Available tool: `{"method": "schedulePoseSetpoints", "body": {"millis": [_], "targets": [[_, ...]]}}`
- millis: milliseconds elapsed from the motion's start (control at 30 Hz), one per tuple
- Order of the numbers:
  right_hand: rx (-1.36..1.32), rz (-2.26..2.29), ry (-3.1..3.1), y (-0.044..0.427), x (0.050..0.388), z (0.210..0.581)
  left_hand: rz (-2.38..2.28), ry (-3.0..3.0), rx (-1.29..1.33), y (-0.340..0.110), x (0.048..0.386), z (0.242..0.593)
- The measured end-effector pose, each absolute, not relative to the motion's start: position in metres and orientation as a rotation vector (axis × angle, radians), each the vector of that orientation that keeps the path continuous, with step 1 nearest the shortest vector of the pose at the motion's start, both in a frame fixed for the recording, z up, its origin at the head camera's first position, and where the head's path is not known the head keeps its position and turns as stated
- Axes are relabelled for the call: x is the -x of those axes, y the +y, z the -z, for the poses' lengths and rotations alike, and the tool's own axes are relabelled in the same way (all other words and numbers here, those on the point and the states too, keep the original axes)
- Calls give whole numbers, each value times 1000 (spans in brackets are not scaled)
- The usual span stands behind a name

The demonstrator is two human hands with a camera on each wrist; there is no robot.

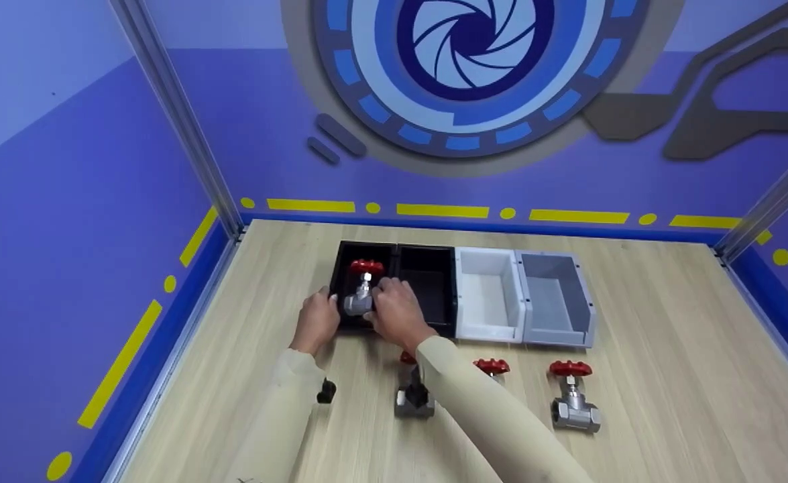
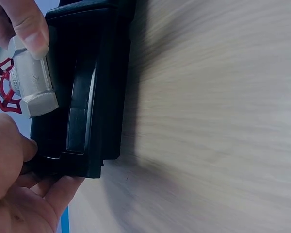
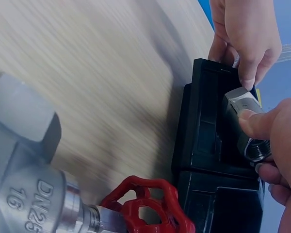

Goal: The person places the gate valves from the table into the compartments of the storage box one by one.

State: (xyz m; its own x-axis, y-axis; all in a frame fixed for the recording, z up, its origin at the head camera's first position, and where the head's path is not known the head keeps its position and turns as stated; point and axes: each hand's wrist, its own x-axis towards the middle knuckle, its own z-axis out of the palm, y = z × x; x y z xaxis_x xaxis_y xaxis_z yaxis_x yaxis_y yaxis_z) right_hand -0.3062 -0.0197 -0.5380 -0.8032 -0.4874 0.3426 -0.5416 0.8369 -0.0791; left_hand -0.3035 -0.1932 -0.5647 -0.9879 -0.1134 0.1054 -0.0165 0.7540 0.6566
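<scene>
Head: right fingers (image 1: 389, 287) pinch valve (image 1: 358, 304); left fingers (image 1: 326, 300) grip leftmost bin (image 1: 344, 265).

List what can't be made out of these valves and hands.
- Head view: middle table valve, its body behind the right sleeve.
- Head view: left table valve, handwheel partly behind that sleeve.
- Right wrist view: near valve, cut off by left edge.
- Left wrist view: right hand, cut off by top edge.

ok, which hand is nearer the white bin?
Right. The right hand pinches a valve at the leftmost black bin, left of the white bin; the left hand is farther left, gripping that black bin's left side.
</scene>
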Motion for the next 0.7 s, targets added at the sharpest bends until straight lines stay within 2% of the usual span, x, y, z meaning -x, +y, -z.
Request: {"method": "schedulePoseSetpoints", "body": {"millis": [700], "targets": [[-777, -193, -2747, -26, 316, 537, 1037, -2819, -144, -192, 304, 564]]}}
